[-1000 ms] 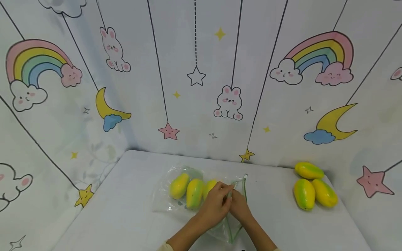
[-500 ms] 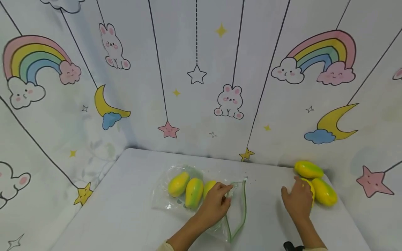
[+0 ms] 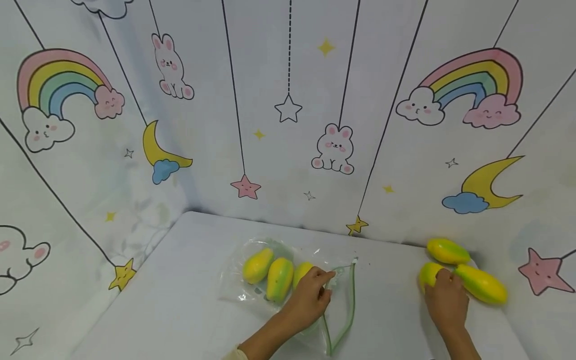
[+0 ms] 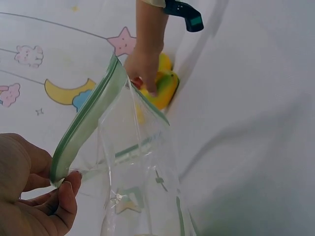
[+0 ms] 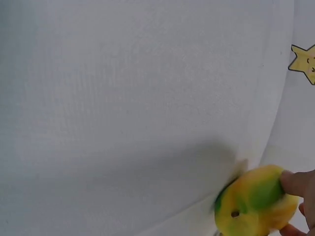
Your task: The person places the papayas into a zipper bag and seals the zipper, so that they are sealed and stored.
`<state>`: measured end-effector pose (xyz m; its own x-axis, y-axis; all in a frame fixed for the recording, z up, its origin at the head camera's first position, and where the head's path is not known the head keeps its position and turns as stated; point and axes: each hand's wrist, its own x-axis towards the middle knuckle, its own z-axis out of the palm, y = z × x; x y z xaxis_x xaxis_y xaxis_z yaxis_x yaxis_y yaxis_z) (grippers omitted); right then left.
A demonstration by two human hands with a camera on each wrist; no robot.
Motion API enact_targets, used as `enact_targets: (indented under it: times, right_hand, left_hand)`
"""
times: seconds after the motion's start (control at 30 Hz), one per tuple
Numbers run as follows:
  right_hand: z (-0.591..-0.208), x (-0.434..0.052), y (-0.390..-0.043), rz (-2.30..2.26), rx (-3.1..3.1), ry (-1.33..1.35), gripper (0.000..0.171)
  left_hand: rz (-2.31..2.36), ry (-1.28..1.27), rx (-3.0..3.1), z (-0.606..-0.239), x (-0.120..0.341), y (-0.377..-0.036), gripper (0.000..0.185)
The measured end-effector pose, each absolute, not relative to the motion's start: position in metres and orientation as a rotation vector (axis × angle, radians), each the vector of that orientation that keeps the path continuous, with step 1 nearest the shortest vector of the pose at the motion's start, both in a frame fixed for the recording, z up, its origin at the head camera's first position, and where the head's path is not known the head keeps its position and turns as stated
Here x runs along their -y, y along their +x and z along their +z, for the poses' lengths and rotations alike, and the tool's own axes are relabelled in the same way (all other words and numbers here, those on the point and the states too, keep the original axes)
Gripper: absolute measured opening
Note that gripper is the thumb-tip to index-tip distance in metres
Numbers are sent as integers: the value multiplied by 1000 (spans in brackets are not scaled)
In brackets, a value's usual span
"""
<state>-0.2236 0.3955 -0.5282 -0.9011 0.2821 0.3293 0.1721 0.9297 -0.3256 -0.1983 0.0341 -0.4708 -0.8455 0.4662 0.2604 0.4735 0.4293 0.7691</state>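
Note:
A clear zip bag (image 3: 339, 310) with a green seal lies on the white table (image 3: 180, 300); three yellow-green mangoes (image 3: 279, 279) sit inside it. My left hand (image 3: 326, 285) pinches the bag's mouth and holds it up; in the left wrist view its fingers (image 4: 66, 196) pinch the green rim (image 4: 83, 130). At the right, my right hand (image 3: 443, 287) grips a loose mango (image 3: 427, 274) from above. In the right wrist view my fingertips (image 5: 298, 183) curl over that mango (image 5: 251, 204). The same hand (image 4: 145, 64) shows beyond the open bag.
Two more mangoes lie by the right hand, one (image 3: 447, 251) behind it and one (image 3: 481, 285), blurred, to its right near the wall. Cartoon-printed walls (image 3: 288, 125) enclose the table at the back and both sides.
My right hand left the bag's mouth, crossed to the mangoes at the right and took hold of one. The right-most mango shifted rightward. My left hand kept its pinch on the bag.

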Motion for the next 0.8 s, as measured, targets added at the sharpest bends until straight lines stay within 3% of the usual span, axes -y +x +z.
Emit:
enact_targets:
  times: [0.2,0.8]
  right_hand:
    - [-517,-398,-227,500,2849,-373,70]
    - [-499,-391,-220,544,3174,-268,73]
  left_hand:
    - [-1434,-857,2636,-472,-34,-196,41]
    - [-1416,-854,2612,-473,-33,-195,40]
